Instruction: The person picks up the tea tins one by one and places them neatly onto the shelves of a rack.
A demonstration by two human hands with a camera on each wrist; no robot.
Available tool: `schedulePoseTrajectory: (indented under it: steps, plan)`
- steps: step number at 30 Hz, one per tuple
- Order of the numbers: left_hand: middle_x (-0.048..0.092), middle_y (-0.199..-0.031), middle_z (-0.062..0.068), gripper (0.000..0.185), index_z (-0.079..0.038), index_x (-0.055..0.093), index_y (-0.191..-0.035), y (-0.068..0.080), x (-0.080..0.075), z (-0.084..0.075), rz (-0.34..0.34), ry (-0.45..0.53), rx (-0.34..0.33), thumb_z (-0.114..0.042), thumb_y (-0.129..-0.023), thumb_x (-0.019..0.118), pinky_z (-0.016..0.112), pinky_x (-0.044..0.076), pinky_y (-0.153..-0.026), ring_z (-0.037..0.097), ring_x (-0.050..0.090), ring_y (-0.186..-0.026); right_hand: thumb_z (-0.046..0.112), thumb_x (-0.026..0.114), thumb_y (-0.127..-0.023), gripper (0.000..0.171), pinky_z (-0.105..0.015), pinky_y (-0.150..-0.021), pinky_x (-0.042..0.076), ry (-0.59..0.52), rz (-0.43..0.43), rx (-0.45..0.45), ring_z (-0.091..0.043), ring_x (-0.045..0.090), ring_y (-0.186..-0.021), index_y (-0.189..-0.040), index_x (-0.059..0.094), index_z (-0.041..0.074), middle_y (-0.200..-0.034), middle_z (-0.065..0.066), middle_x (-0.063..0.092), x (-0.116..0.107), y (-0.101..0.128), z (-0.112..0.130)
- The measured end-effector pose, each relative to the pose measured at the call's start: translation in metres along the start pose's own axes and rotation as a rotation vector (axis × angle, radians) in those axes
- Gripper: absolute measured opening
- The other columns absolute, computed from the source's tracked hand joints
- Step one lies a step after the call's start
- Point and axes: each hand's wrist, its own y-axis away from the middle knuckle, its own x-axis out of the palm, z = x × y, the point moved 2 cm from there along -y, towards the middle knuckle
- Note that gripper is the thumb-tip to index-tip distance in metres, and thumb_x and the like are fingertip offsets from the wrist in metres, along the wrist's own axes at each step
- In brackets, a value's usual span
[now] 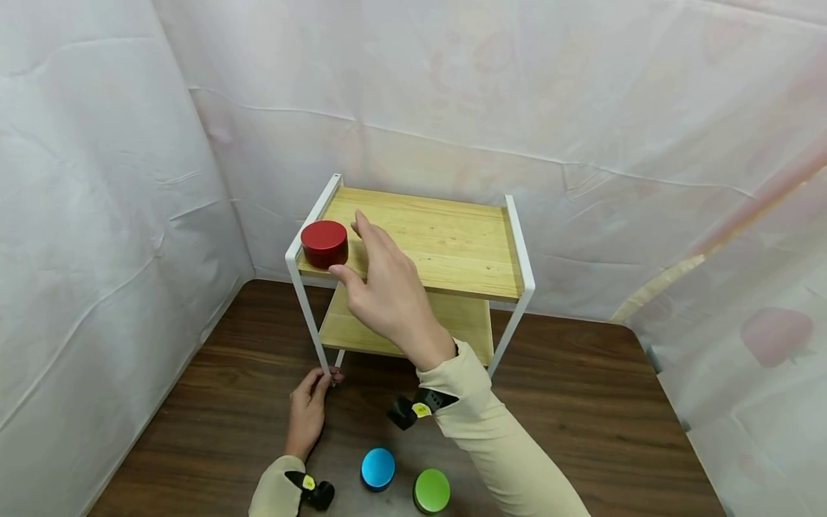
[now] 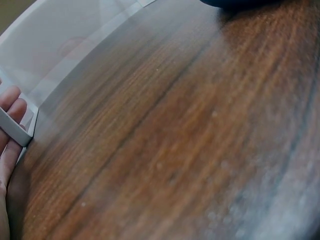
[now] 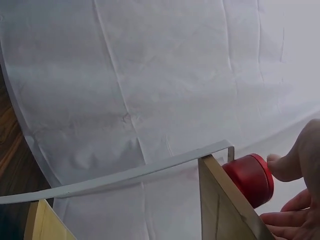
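Head view | left hand (image 1: pixel 306 411) grips shelf leg (image 1: pixel 309 316) | right hand (image 1: pixel 390 296) spread beside red tin (image 1: pixel 325 244)

Lost part of lower shelf (image 1: pixel 464 319) behind right hand (image 1: pixel 390 291). Saw left hand (image 2: pixel 7 165) clipped at left-wrist view's edge; couldn't identify dark object (image 2: pixel 242 3) cut off at top.

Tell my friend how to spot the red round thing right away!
Find the little shelf with white legs on the dark wooden table. Look at the front left corner of its upper board, and there sits the short, round red container. It's the only red one: the blue one and green one are down on the table.
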Motion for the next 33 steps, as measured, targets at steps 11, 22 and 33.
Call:
schedulePoseTrajectory:
  steps: [11,22,33]
  plan:
    - [0.078,-0.106,0.019,0.027,0.006,0.072,-0.115,-0.003,0.002,0.001,-0.015,0.014,-0.016,-0.014,-0.111,0.055,0.014,0.055,-0.09,0.011,0.075,-0.102,0.016,0.069,-0.103,0.071,-0.04,-0.123,0.042,-0.068,-0.046,-0.162,-0.02,0.051,-0.148,-0.165,0.034,0.011,-0.161,-0.005,0.051,-0.005,0.032,-0.013]
    - [0.078,-0.109,0.017,0.027,0.004,0.072,-0.118,-0.003,0.004,0.0,-0.006,0.012,-0.021,-0.017,-0.111,0.055,0.013,0.054,-0.092,0.004,0.072,-0.104,-0.003,0.066,-0.099,0.067,-0.039,-0.12,0.046,-0.208,-0.097,-0.343,-0.026,0.053,-0.146,-0.161,0.04,0.001,-0.157,-0.013,0.055,-0.005,0.079,-0.036]
    - [0.078,-0.108,0.015,0.027,0.001,0.073,-0.117,-0.003,0.002,0.001,-0.004,0.005,-0.025,-0.019,-0.111,0.055,0.016,0.055,-0.092,0.003,0.072,-0.105,0.009,0.062,-0.107,0.06,-0.043,-0.115,0.05,-0.242,0.016,-0.229,-0.027,0.057,-0.143,-0.163,0.04,0.01,-0.155,-0.01,0.058,0.027,0.132,-0.076]
